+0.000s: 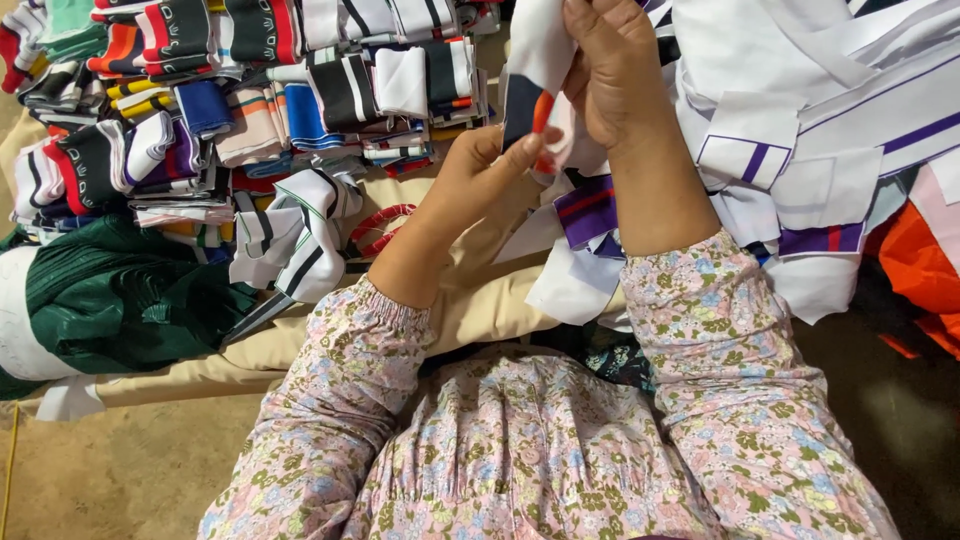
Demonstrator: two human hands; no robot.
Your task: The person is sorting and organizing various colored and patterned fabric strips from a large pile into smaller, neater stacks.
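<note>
My left hand (478, 172) pinches the lower edge of a white, navy and orange fabric piece (532, 70) between thumb and fingers. My right hand (612, 70) grips the same piece higher up, its fingers curled over the cloth. Both arms wear floral pink sleeves. The piece hangs in front of a heap of white cut pieces with purple stripes (800, 150) at the right.
Stacks of folded striped collar pieces (250, 90) in red, black, blue and white fill the upper left. A dark green garment (120, 295) lies at left on beige cloth (470, 310). Orange fabric (915, 260) shows at the right edge. Tan floor (110, 470) lies below.
</note>
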